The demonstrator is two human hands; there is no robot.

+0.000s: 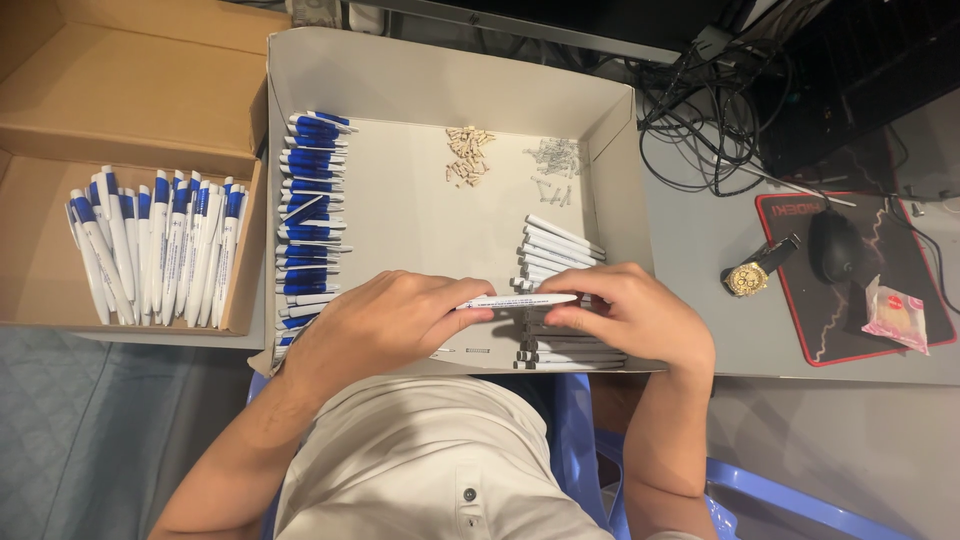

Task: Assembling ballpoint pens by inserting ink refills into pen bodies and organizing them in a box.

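Holding one white pen barrel (520, 300) between them, both hands (400, 325) sit low over the front of a shallow white tray (430, 70). The barrel lies level, its long axis running left to right across the body, so each end points into a palm. The left hand pinches the left end between thumb and fingertips (478, 314); the right hand (630, 315) pinches the right end the same way, fingers curled over it. Neither hand is nearer than the other: the barrel spans the gap between them, just above the tray floor.

Right behind and under the right hand is a stack of white barrels (560, 245), lying slanted and close-packed. Along the tray's left wall, just beyond the left hand, runs a column of blue-and-white pens (312, 200), each lying crosswise. Toward the far wall sit two small heaps, well apart from the hands: beige small parts (468, 155) and grey springs (555, 158).

Left of the tray stands a brown cardboard box (130, 90) with a row of pens (160, 245) laid side by side in it. To the right, on the grey desk (690, 250), lie a gold watch (750, 275), a black mouse (832, 245) on a red-edged pad (880, 340), and a small wrapped packet (895, 315). Black cables (700, 110) tangle at the back.
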